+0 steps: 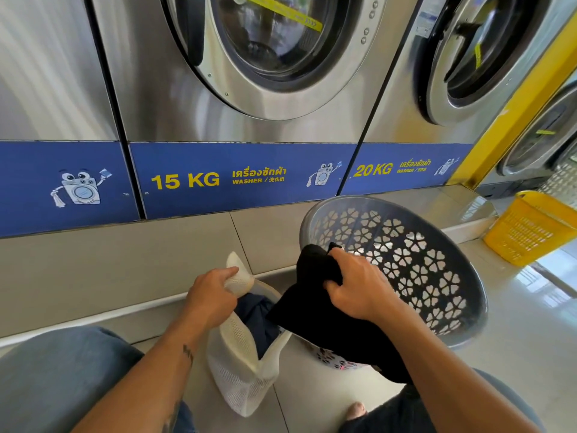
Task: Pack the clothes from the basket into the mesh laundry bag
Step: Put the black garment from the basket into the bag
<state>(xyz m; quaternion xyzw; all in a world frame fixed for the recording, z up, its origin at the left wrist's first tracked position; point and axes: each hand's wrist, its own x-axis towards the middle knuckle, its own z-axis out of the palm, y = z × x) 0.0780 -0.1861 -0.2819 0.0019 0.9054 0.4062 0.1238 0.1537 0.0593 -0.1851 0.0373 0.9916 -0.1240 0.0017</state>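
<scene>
One head-worn wide-angle view, looking forward and down from where I crouch.

I see my knees at the near edge, my left hand (pixel 212 296) and right hand (pixel 359 287) close below centre, and the washers' (pixel 249 57) steel fronts rising at the far side, bowed by the lens. With only this camera, no other view overlaps it.

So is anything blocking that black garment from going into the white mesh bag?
Nothing visible. The left hand holds the mesh bag open, and the black garment in the right hand hangs over its mouth; dark clothing already lies inside.
</scene>
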